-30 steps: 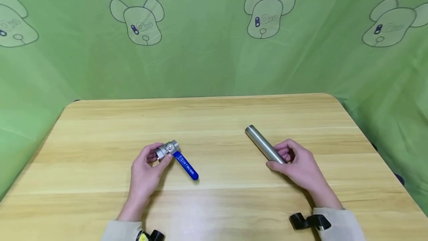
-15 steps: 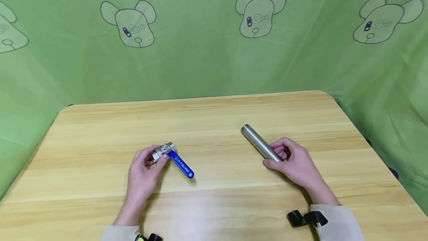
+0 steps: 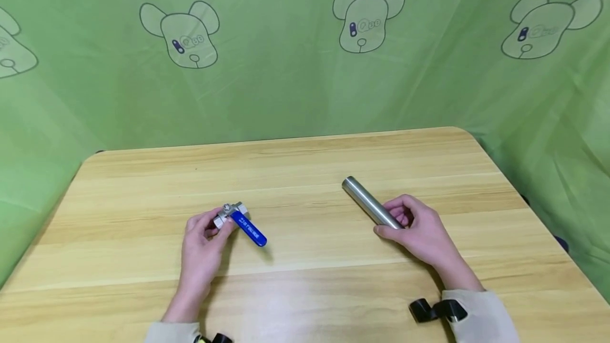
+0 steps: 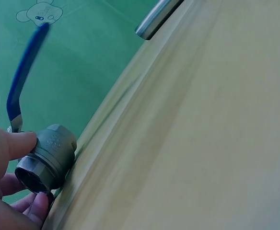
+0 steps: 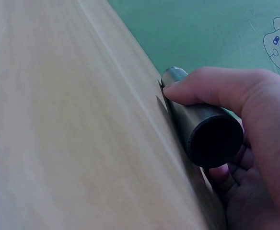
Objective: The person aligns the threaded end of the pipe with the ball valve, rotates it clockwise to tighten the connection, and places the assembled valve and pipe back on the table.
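- Step in hand (my read): holding & positioning 2 metal parts, 1 per hand; valve and pipe well apart over the table (image 3: 305, 165), not joined
- L hand (image 3: 201, 247): part closed, thumb & fingers pinching the valve (image 4: 53, 152) by its body; one open end faces the wrist cam; blue lever (image 3: 250, 228) sticks out to the person's right & toward them
- R hand (image 3: 423, 234): thumb & curled fingers gripping the pipe (image 3: 369, 201) nr its near end; far end points away & left; can't tell if pipe touches table
- Next move, prob.: keep both grips firm; any joining calls for bringing parts closer & lining up a pipe end w/ a valve opening
- Text: white lettering on lever, seems to incl. "BALL VALVE", rest too small; cast marks on valve body, illegible; cartoon heads on green backdrop (image 3: 267, 97) carry a short word, poss. "Qee", unsure
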Available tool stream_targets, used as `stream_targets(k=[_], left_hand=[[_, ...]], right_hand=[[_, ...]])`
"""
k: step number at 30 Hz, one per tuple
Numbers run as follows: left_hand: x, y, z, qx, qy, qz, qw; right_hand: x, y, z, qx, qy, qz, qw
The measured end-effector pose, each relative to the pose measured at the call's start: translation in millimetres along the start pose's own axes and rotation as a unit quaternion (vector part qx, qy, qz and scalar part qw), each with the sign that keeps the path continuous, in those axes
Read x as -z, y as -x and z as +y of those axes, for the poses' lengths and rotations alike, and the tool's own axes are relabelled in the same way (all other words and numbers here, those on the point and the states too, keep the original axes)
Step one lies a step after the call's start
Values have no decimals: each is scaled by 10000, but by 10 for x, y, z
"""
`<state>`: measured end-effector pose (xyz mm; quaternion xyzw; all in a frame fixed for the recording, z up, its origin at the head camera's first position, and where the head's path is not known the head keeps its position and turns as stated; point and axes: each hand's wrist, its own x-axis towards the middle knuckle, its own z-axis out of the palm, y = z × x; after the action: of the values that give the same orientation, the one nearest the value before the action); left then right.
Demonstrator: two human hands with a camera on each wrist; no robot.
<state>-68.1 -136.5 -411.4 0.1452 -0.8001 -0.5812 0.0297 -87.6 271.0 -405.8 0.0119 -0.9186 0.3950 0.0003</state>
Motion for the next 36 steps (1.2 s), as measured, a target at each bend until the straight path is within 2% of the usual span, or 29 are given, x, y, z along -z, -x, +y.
stream_targets(k=[8, 19, 25, 36], left_hand=[[15, -13, -5, 56, 51, -69, 9999], [1, -6, -11, -104, -202, 149, 9996], [16, -25, 4, 78, -259, 55, 9996], [38, -40, 26, 177, -397, -175, 9989]], right_hand=[[-4, -2, 3, 29, 0, 12, 10000], [-2, -3, -1, 31, 27, -6, 10000], [-10, 4, -1, -26, -66, -2, 10000], [-15, -6, -5, -47, -10, 23, 10000]])
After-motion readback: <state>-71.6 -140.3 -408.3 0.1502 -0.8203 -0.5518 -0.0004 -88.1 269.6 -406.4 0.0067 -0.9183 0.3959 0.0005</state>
